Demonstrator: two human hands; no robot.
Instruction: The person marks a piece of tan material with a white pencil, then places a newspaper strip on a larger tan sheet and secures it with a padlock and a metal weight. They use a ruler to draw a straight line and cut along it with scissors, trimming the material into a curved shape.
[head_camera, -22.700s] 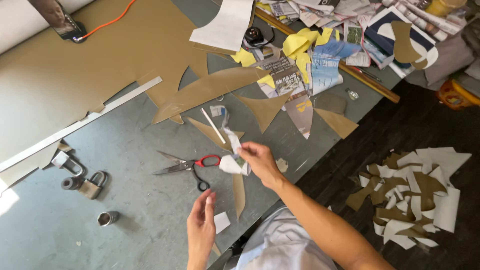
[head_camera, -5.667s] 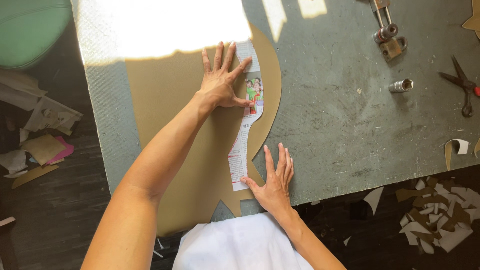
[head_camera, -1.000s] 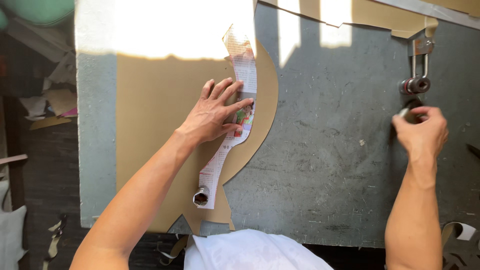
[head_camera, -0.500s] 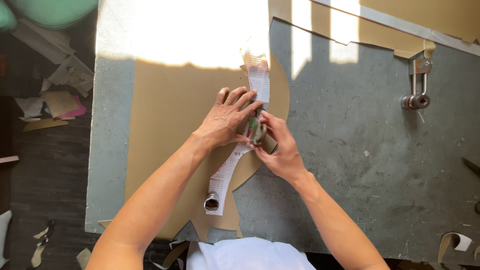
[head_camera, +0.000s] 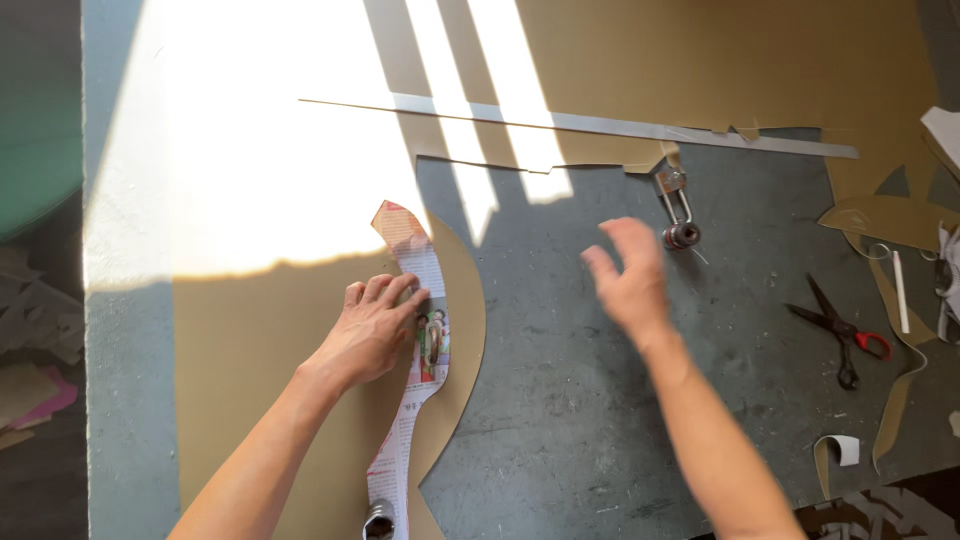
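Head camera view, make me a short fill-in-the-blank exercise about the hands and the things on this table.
1. The left hand presses flat on a curved strip of printed ____ that lies on the brown cardboard sheet.
2. The right hand is raised above the grey table, open and holding ____.
3. The scissors near the right edge have ____ handles.
4. A small metal weight sits on the ____ end of the strip.

Missing words: paper; nothing; red and black; near
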